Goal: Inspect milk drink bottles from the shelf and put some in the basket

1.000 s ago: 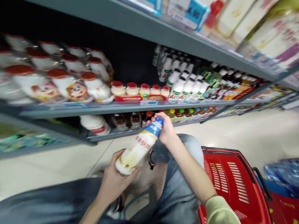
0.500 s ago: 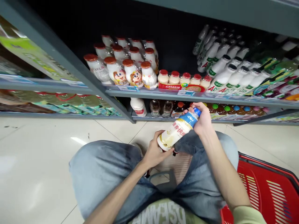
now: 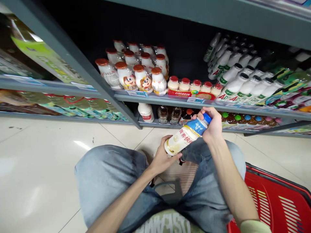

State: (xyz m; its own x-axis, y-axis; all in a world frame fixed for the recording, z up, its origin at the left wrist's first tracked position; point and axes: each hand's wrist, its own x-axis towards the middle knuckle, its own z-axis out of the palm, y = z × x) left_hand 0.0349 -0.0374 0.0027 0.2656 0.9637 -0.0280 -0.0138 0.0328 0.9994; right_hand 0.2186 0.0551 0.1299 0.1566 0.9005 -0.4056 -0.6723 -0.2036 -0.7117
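Note:
A milk drink bottle [image 3: 182, 137] with a white and blue label and a blue cap is held tilted above my lap, cap end up to the right. My left hand [image 3: 164, 158] is closed around its base, thumb along the underside. Near the cap, my right hand [image 3: 213, 124] grips the neck, its fingers bent round the far side. The front label with red characters faces up at me. Behind the bottle lies the lower shelf, partly hidden by it and by my right hand.
White bottles with orange lids [image 3: 138, 76], a red-banded pack of small bottles [image 3: 194, 89] and black-capped white bottles [image 3: 239, 87] fill the shelf [image 3: 155, 98] ahead. A white bottle [image 3: 145, 112] stands below. A red shopping basket [image 3: 272, 197] rests at my right.
The bottle has rolled slightly, so its blue label panel faces me more. Both hands keep their hold. The shelf sits slightly lower and further right in view.

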